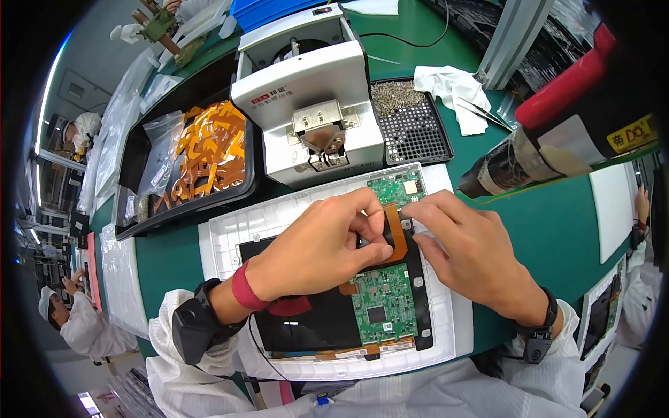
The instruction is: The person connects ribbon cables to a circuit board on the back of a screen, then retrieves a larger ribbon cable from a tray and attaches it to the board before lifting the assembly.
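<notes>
In front of me a white plastic panel frame [439,334] holds a black display panel [306,327]. A green circuit board [397,289] lies on its right part, and a smaller green board [382,187] sits at the top edge. Between the boards runs an orange flat flex cable [398,240]. My left hand [317,240] is closed at the cable's left side, thumb and fingers pinching its edge. My right hand [467,247] has bent fingers, its index fingertip by the cable's upper end and its thumb held apart. Nothing shows in its grasp.
Behind the panel stands a white screw-feeder machine [306,104]. A black tray [251,150] of orange flex cables [212,150] is at left, a tray of small metal parts [411,132] at right. Tweezers [484,113] rest by a white cloth [456,94]. A red-and-black tool [557,118] juts in from the right.
</notes>
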Action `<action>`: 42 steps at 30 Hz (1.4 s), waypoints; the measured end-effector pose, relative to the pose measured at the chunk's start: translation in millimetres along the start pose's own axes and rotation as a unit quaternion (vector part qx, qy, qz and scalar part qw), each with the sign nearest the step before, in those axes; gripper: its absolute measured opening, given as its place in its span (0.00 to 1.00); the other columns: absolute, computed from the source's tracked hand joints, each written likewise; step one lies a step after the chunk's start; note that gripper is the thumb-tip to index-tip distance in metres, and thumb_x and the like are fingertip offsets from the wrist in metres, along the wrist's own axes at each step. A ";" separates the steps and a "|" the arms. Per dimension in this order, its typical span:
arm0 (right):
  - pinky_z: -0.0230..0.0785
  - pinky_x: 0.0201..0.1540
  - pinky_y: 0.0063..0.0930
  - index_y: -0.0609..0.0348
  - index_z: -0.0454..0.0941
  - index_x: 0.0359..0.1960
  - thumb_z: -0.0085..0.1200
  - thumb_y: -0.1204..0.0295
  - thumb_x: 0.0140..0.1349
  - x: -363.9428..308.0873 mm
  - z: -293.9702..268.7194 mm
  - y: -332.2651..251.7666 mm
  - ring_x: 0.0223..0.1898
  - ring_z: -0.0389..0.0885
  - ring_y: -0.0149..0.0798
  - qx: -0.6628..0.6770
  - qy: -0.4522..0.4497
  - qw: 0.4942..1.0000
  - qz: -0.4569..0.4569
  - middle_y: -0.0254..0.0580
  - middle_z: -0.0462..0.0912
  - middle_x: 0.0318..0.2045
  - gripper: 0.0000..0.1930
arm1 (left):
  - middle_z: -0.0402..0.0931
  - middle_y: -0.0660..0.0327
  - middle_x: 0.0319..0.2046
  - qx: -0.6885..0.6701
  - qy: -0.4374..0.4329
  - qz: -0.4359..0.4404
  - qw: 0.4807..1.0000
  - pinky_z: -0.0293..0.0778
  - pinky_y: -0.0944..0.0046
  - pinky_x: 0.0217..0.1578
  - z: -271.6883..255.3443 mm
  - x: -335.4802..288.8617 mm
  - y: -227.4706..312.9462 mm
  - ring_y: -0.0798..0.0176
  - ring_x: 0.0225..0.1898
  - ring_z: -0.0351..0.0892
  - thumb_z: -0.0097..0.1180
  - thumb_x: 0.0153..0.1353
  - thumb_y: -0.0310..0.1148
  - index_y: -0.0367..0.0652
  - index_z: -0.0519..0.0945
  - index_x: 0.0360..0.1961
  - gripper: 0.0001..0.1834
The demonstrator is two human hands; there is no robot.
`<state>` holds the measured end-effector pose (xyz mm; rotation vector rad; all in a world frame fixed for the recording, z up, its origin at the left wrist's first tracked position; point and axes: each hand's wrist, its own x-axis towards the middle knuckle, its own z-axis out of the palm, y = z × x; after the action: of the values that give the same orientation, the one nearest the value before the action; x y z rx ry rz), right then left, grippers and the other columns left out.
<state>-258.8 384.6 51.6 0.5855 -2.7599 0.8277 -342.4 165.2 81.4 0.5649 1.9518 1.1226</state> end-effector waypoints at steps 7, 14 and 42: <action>0.71 0.24 0.29 0.55 0.80 0.42 0.62 0.73 0.54 11.0 7.3 11.8 0.27 0.81 0.32 -0.090 0.049 0.986 -0.133 0.31 0.75 0.32 0.13 | 0.81 0.63 0.33 -0.065 -0.030 -0.003 0.997 0.77 0.77 0.33 -6.8 8.5 -12.7 0.77 0.40 0.83 0.63 0.67 0.21 0.42 0.66 0.37 0.15; 0.65 0.23 0.22 0.57 0.83 0.37 0.62 0.71 0.51 12.5 16.0 15.9 0.27 0.77 0.25 -0.150 0.076 0.963 -0.211 0.28 0.72 0.29 0.11 | 0.82 0.61 0.33 -0.062 -0.045 0.004 0.997 0.74 0.76 0.28 -9.3 8.2 -15.6 0.78 0.34 0.81 0.64 0.66 0.23 0.40 0.67 0.38 0.14; 0.69 0.22 0.24 0.63 0.88 0.43 0.72 0.77 0.48 17.9 5.3 10.1 0.24 0.78 0.31 -0.160 0.019 0.963 -0.217 0.36 0.79 0.32 0.17 | 0.80 0.58 0.44 0.304 0.116 0.220 0.920 0.79 0.58 0.32 -21.6 4.3 -21.2 0.53 0.34 0.84 0.62 0.55 0.16 0.38 0.84 0.49 0.19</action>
<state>-279.7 383.8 47.8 1.0353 -2.5039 0.2843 -362.3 146.5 67.6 1.3053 2.4682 0.8432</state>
